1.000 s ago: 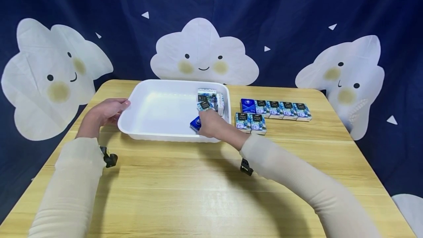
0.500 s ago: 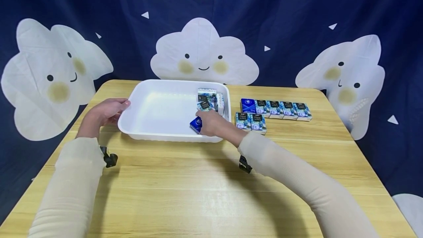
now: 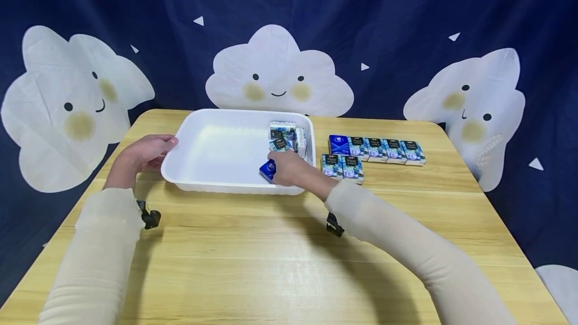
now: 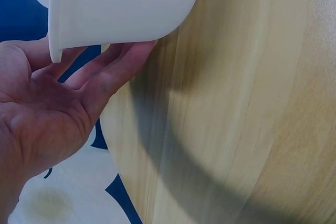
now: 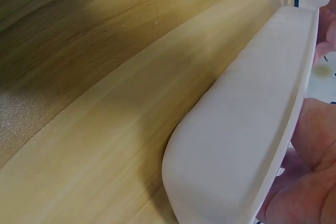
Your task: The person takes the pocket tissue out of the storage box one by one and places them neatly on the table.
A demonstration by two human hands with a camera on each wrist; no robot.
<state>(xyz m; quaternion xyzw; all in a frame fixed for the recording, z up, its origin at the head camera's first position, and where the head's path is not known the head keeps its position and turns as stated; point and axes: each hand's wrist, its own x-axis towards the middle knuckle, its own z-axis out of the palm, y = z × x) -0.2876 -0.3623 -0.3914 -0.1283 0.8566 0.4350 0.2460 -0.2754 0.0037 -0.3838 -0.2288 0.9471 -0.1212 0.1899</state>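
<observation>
A white plastic tray (image 3: pixel 217 154) stands on the wooden table. My left hand (image 3: pixel 149 152) grips its left end, thumb at the rim; in the left wrist view the fingers (image 4: pixel 118 72) lie against the outer wall. My right hand (image 3: pixel 291 168) reaches over the tray's front right corner and holds a dark blue tissue pack (image 3: pixel 267 169) inside it. Its fingertips are mostly hidden, also behind the tray wall in the right wrist view. Several floral tissue packs (image 3: pixel 282 130) lie in the tray's right end, some tilted or on edge.
Right of the tray, a back row of several tissue packs (image 3: pixel 376 149) lies side by side, a blue one at its left end. Two floral packs (image 3: pixel 342 167) lie in front of it. A dark blue curtain (image 3: pixel 289 4) with clouds hangs behind the table (image 3: pixel 235 260).
My right hand has shifted very slightly, baring a little more of the blue tissue pack. The left hand and tray have not moved.
</observation>
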